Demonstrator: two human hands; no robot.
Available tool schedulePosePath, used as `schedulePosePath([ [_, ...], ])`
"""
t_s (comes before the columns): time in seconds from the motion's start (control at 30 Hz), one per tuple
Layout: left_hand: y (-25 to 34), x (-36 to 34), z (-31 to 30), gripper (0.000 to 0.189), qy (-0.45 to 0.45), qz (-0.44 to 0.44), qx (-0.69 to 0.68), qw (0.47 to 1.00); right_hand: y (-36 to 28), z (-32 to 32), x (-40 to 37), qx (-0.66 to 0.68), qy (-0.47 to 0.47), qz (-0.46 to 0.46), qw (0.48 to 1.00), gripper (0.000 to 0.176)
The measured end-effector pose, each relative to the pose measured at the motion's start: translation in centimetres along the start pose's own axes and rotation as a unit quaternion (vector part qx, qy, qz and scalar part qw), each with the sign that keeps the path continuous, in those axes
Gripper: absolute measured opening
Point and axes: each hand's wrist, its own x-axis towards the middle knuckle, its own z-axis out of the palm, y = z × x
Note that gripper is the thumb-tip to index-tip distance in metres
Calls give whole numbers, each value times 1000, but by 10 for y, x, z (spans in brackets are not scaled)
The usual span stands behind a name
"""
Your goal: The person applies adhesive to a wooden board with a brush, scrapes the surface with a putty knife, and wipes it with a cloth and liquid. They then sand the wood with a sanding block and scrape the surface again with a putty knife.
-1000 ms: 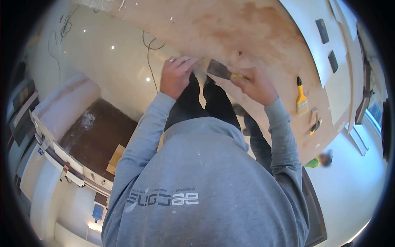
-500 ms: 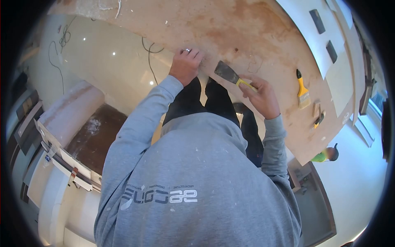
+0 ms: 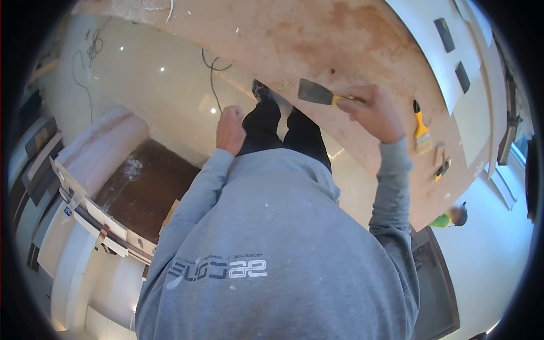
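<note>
My right hand (image 3: 371, 110) is wrapped round the yellow handle of a putty knife (image 3: 315, 92), whose wide grey blade points left above the edge of a pinkish-brown board (image 3: 374, 68). My left hand (image 3: 230, 131) hangs off the board beside my dark trousers, with its fingers curled in; what it holds, if anything, is hidden. To the right on the board lies a yellow-handled paintbrush (image 3: 421, 130). Near it are a small wooden-looking piece (image 3: 439, 154) and a small yellow-and-black tool (image 3: 443, 170).
Two dark blocks (image 3: 444, 35) (image 3: 463, 77) rest on white sheets at the upper right. A cable (image 3: 212, 82) lies on the shiny floor. At left stands a box-like piece with a brown panel (image 3: 148, 190). A person in green (image 3: 450, 217) is at the far right.
My left hand has drawn back from the board's edge, down and left. My right hand has moved up and right, and the putty knife's blade now lies more level.
</note>
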Motion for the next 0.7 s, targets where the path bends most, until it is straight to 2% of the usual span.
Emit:
schedulePosePath([
  [0.03,-11,-2,-1,6,2,-56,-34,998,0,-6,2,-6,2,10,1000,30],
  [0.1,-31,-5,-2,9,18,-65,-52,996,1,-12,7,-13,3,32,999,29],
  [0.2,-43,2,-10,14,36,-63,-31,997,7,46,37,-135,3,-110,985,28],
  [0.23,-45,11,-12,16,45,-59,-18,997,5,41,37,-126,4,-101,987,27],
  [0.33,-47,30,-35,24,-70,-188,-19,979,-12,13,18,-86,-1,-51,995,25],
  [0.37,-48,35,-39,24,-83,-192,-1,978,-19,-8,14,-65,0,-26,998,24],
  [0.4,-49,39,-43,25,-96,-195,17,976,-23,-17,12,-44,2,-1,999,24],
  [0.43,-51,43,-44,26,-110,-196,36,974,-14,-5,21,-85,6,-27,996,23],
  [0.5,-50,43,-36,23,-26,-92,-27,995,12,41,49,-169,15,-79,982,23],
  [0.53,-44,45,-33,23,18,-38,-60,997,11,50,54,-171,-76,-114,976,27],
  [0.63,-26,46,-34,28,86,-14,-47,995,-1,48,40,-169,-63,-135,974,26],
  [0.7,-27,38,-33,29,48,-71,-125,988,-17,6,28,-114,-68,-46,990,28],
])
